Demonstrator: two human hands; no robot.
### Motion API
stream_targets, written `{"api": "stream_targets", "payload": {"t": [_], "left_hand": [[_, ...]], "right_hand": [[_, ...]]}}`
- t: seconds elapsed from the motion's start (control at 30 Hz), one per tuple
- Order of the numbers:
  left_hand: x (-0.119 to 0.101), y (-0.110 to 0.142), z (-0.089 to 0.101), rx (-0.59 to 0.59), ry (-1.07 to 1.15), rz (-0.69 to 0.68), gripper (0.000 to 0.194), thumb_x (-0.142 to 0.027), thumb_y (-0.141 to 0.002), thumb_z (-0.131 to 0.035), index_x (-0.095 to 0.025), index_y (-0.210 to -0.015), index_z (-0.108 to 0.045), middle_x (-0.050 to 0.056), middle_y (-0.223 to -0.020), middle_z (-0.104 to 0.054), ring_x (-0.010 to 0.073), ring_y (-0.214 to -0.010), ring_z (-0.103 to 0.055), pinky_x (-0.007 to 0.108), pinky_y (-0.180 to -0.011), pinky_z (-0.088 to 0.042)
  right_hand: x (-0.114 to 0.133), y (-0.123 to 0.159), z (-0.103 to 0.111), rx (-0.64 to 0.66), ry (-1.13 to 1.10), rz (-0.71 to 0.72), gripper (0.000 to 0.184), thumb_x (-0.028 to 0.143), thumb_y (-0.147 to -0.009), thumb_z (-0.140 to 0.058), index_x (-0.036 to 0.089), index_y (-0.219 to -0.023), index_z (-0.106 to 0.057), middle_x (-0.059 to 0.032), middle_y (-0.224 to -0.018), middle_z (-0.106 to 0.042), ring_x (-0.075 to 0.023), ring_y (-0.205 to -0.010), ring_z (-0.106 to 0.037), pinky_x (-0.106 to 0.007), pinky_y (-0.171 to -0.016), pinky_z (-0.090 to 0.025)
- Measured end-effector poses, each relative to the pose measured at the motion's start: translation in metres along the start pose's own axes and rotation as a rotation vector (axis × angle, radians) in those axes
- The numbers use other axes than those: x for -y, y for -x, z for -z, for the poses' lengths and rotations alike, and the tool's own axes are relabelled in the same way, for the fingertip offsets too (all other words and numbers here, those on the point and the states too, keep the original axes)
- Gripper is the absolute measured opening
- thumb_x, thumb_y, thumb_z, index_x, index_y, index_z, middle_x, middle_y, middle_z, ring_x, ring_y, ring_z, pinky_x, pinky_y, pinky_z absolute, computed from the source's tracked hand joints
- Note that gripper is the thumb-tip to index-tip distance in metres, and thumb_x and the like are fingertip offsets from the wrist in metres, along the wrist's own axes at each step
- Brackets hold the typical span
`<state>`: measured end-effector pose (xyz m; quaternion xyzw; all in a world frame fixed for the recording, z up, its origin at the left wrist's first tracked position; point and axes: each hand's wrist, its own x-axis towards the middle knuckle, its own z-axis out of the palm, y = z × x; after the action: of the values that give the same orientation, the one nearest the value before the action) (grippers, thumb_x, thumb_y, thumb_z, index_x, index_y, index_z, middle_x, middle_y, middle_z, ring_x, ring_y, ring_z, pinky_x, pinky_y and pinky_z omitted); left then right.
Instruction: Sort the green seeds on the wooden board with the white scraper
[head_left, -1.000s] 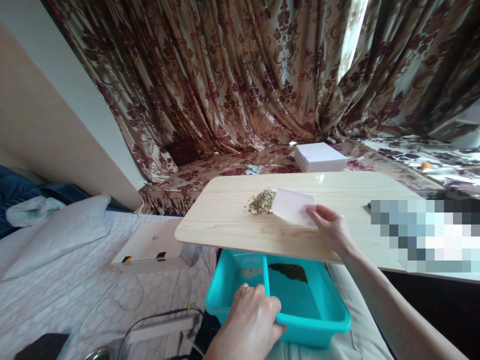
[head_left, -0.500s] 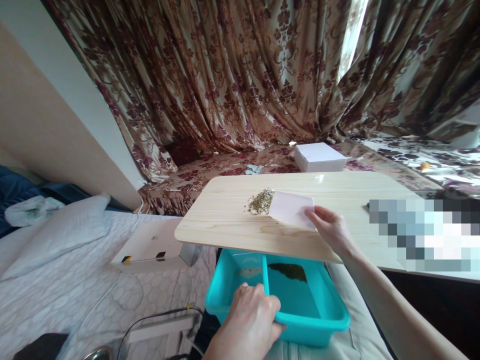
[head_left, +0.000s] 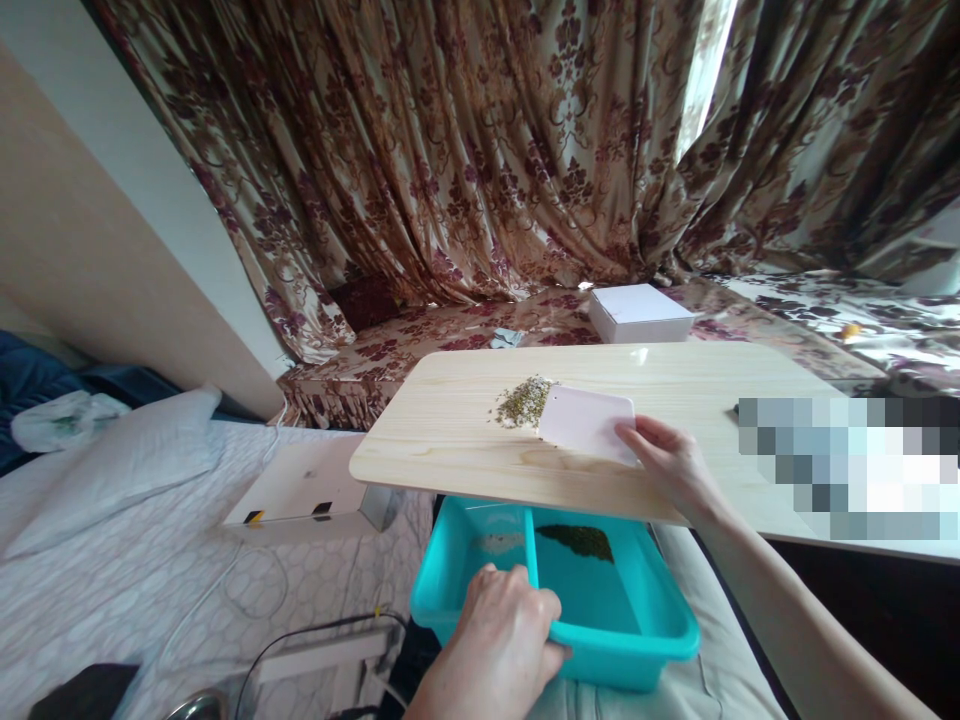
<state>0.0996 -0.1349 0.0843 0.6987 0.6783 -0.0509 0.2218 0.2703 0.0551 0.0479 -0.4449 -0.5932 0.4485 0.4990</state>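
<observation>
My right hand (head_left: 667,455) pinches the right end of a thin pale scraper card (head_left: 587,422) over the wooden tabletop. The card's left edge is beside a loose pile of mixed green and white grains (head_left: 523,403). Below the table edge, my left hand (head_left: 510,620) grips the near rim of a turquoise two-part bin (head_left: 626,640) by its divider. Dark green grains (head_left: 576,541) lie at the back of the bin's right compartment. A few whitish grains (head_left: 499,543) show in the left one, partly behind my hand.
The light wooden table (head_left: 442,450) overhangs the bin's back. A white box (head_left: 641,312) stands behind the table on a floral-covered ledge. Another white box (head_left: 307,490) and cables lie on the bed to the left. A blurred-out patch (head_left: 847,465) covers the table's right end.
My right hand has drawn the card slightly to the right, away from the grain pile. My left hand and the bin stay where they were.
</observation>
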Motion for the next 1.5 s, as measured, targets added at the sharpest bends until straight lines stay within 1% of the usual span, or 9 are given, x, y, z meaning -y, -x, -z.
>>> {"api": "stream_targets", "payload": {"t": [0.13, 0.3, 0.5, 0.77, 0.83, 0.97, 1.03, 1.27, 1.5], "left_hand": [[0.0, 0.0, 0.001, 0.013, 0.002, 0.003, 0.019, -0.034, -0.083, -0.057, -0.02, -0.088, -0.068, 0.007, -0.096, -0.062, 0.0259, -0.098, -0.054, 0.038, -0.091, -0.039], [0.0, 0.001, 0.002, 0.008, 0.002, 0.001, 0.018, -0.034, -0.083, -0.056, -0.02, -0.087, -0.068, 0.006, -0.095, -0.063, 0.0253, -0.097, -0.055, 0.037, -0.09, -0.039], [0.013, 0.001, -0.003, -0.083, 0.014, -0.007, 0.015, -0.035, -0.081, -0.058, -0.022, -0.078, -0.066, 0.003, -0.087, -0.063, 0.0234, -0.09, -0.057, 0.035, -0.084, -0.039], [0.028, 0.002, -0.001, -0.126, -0.009, 0.048, 0.016, -0.037, -0.081, -0.058, -0.022, -0.077, -0.065, 0.003, -0.086, -0.063, 0.0225, -0.09, -0.057, 0.033, -0.081, -0.038], [0.026, 0.002, -0.001, -0.115, -0.011, 0.041, 0.016, -0.037, -0.081, -0.058, -0.022, -0.077, -0.065, 0.003, -0.086, -0.063, 0.0227, -0.089, -0.057, 0.034, -0.082, -0.038], [0.016, 0.002, 0.0, -0.089, -0.01, 0.013, 0.016, -0.036, -0.081, -0.058, -0.022, -0.078, -0.065, 0.004, -0.088, -0.063, 0.0237, -0.091, -0.056, 0.035, -0.086, -0.037], [0.01, 0.002, 0.001, -0.062, -0.007, 0.002, 0.016, -0.035, -0.082, -0.057, -0.021, -0.081, -0.066, 0.005, -0.09, -0.063, 0.0245, -0.094, -0.055, 0.035, -0.087, -0.037], [0.002, 0.0, 0.001, -0.014, -0.006, -0.006, 0.018, -0.033, -0.083, -0.055, -0.021, -0.086, -0.067, 0.006, -0.094, -0.062, 0.0254, -0.097, -0.054, 0.037, -0.09, -0.038], [0.004, 0.0, -0.001, -0.019, -0.001, -0.003, 0.017, -0.033, -0.083, -0.056, -0.02, -0.085, -0.067, 0.006, -0.093, -0.063, 0.0255, -0.097, -0.054, 0.038, -0.09, -0.039]], "right_hand": [[0.0, -0.002, -0.001, -0.013, -0.012, -0.013, 0.038, 0.051, -0.063, -0.07, 0.017, -0.08, -0.073, -0.0046, -0.08, -0.073, -0.0174, -0.067, -0.063, -0.024, -0.057, -0.047], [0.005, 0.001, -0.004, 0.047, -0.03, -0.04, 0.041, 0.054, -0.059, -0.072, 0.017, -0.077, -0.073, -0.0035, -0.073, -0.072, -0.0172, -0.063, -0.061, -0.024, -0.055, -0.047], [0.01, 0.006, -0.003, 0.173, -0.032, -0.058, 0.045, 0.058, -0.059, -0.072, 0.018, -0.079, -0.074, -0.0045, -0.072, -0.072, -0.0204, -0.067, -0.063, -0.026, -0.057, -0.05], [0.014, 0.012, 0.0, 0.4, -0.01, -0.095, 0.048, 0.059, -0.062, -0.07, 0.016, -0.083, -0.075, -0.0062, -0.074, -0.072, -0.0212, -0.068, -0.064, -0.028, -0.06, -0.052], [0.014, 0.011, 0.001, 0.368, -0.047, -0.104, 0.045, 0.056, -0.063, -0.07, 0.016, -0.084, -0.074, -0.0062, -0.075, -0.072, -0.0206, -0.068, -0.065, -0.028, -0.061, -0.052], [0.008, 0.003, 0.002, 0.059, -0.078, -0.062, 0.038, 0.05, -0.066, -0.07, 0.017, -0.086, -0.073, -0.0059, -0.079, -0.073, -0.0188, -0.066, -0.065, -0.027, -0.058, -0.051], [0.005, -0.002, 0.0, -0.037, -0.062, -0.034, 0.036, 0.048, -0.065, -0.07, 0.017, -0.085, -0.073, -0.006, -0.078, -0.073, -0.0189, -0.065, -0.064, -0.026, -0.055, -0.05], [0.003, -0.002, -0.018, -0.01, -0.077, -0.016, 0.033, 0.047, -0.064, -0.07, 0.017, -0.078, -0.072, -0.005, -0.072, -0.072, -0.0184, -0.062, -0.063, -0.024, -0.05, -0.047], [0.001, -0.009, -0.013, -0.107, -0.022, 0.002, 0.026, 0.038, -0.066, -0.065, 0.016, -0.079, -0.071, -0.0037, -0.071, -0.071, -0.0152, -0.058, -0.06, -0.023, -0.05, -0.044]]}}
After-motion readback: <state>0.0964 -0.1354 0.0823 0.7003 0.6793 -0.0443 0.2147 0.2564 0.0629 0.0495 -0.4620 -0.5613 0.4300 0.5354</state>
